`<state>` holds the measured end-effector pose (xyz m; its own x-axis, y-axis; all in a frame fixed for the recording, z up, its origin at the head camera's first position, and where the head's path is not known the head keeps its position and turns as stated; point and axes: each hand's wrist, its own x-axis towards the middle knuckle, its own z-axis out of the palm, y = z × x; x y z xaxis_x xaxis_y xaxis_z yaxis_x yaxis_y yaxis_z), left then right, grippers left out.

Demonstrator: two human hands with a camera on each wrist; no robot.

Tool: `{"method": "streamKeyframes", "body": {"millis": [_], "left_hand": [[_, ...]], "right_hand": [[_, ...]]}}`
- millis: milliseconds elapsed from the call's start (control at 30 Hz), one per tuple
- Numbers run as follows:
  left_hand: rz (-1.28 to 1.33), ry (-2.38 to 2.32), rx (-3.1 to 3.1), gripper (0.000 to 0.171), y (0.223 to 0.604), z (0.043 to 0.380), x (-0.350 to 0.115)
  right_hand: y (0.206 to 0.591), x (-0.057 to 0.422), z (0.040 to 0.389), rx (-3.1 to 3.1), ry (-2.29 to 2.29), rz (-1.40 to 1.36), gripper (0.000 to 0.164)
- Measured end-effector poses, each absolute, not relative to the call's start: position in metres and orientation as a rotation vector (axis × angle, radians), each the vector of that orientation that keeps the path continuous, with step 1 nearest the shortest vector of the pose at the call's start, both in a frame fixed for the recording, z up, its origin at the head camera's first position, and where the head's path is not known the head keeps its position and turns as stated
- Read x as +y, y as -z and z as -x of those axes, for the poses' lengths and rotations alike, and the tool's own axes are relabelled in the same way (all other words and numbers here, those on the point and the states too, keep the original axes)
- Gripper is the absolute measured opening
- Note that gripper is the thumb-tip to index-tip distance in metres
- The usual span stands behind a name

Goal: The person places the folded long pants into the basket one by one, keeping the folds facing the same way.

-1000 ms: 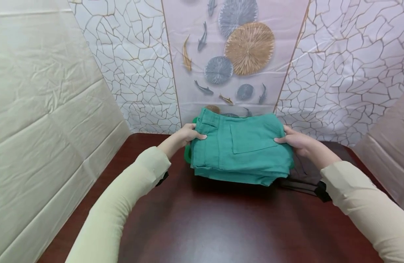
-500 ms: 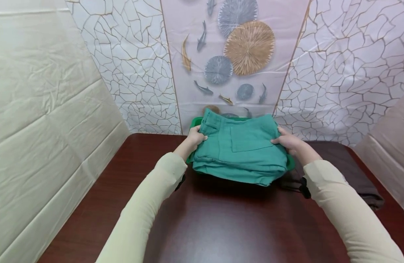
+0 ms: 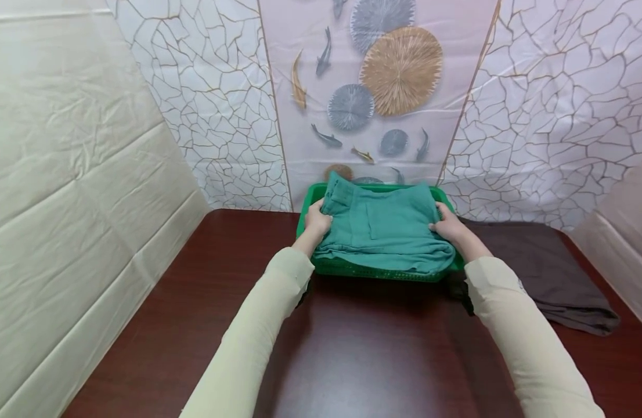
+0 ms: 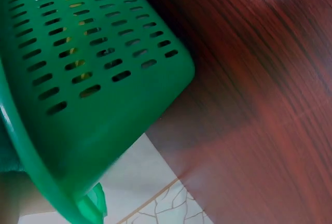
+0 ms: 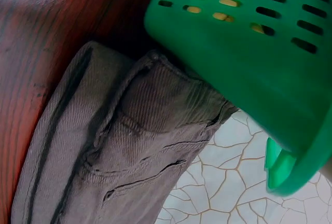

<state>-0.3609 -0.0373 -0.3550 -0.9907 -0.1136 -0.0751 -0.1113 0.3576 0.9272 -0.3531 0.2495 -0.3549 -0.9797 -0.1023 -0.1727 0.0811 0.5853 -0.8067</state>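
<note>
A folded pair of teal trousers [image 3: 386, 229] lies within the rim of a green plastic basket [image 3: 317, 189], its front fold sagging over the basket's near side. My left hand [image 3: 318, 224] grips the left edge of the trousers, thumb on top. On the opposite edge, my right hand [image 3: 448, 226] pinches the cloth the same way. Both wrist views show mostly the slotted outer walls of the basket [image 4: 124, 105], with something yellowish visible through the slots. The fingers are largely hidden there.
Folded dark brown trousers [image 3: 545, 273] lie on the table right of the basket, close against its wall in the right wrist view. The dark red wooden table [image 3: 373, 348] ends at a patterned backdrop [image 3: 227, 145]. A pale quilted panel [image 3: 80, 203] stands along the left.
Both hands have lowered the teal trousers into the basket and drawn slightly closer together. More of the basket's rim and front wall now shows, along with more of the brown trousers.
</note>
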Motion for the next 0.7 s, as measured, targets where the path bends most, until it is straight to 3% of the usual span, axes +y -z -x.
{"method": "streamKeyframes", "body": {"millis": [200,433,600,700], "left_hand": [[-0.199,1.626,-2.614,0.053,0.371,0.372,-0.038],[-0.291,1.601,-2.735,0.057,0.406,0.407,-0.037],[-0.365,1.584,-2.801,0.064,0.39,0.389,-0.032],[-0.276,1.434,-2.869,0.069,0.388,0.383,-0.028]], "right_hand": [[0.361,0.247,0.358,2.715,1.238,0.073,0.064],[0.376,0.24,0.36,2.778,1.091,0.104,0.062],[0.381,0.241,0.362,2.808,0.923,0.052,0.063],[0.382,0.24,0.361,2.858,0.819,0.013,0.063]]}}
